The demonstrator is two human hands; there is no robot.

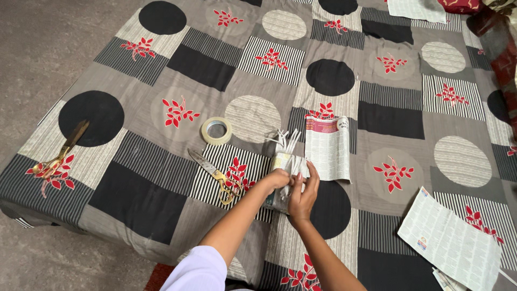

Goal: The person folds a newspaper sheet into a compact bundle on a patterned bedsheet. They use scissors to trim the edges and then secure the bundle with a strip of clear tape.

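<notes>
Both my hands meet over a small rolled newspaper bundle [282, 161] whose top end is cut into thin white strips that fan upward. My left hand [276, 179] grips the roll from the left side. Around its right side my right hand [301, 195] wraps, fingers curled upward. The roll rests on a patterned bedsheet [177, 178] in grey, black and white with red flowers. A folded newspaper [327, 148] lies just right of the roll, touching it.
Gold-handled scissors [211, 171] lie left of my hands, and a tape roll [216, 131] sits behind them. A second pair of scissors [62, 151] lies at the far left. More newspaper sheets [449, 240] lie at the lower right and another newspaper sheet [416, 9] at the top right.
</notes>
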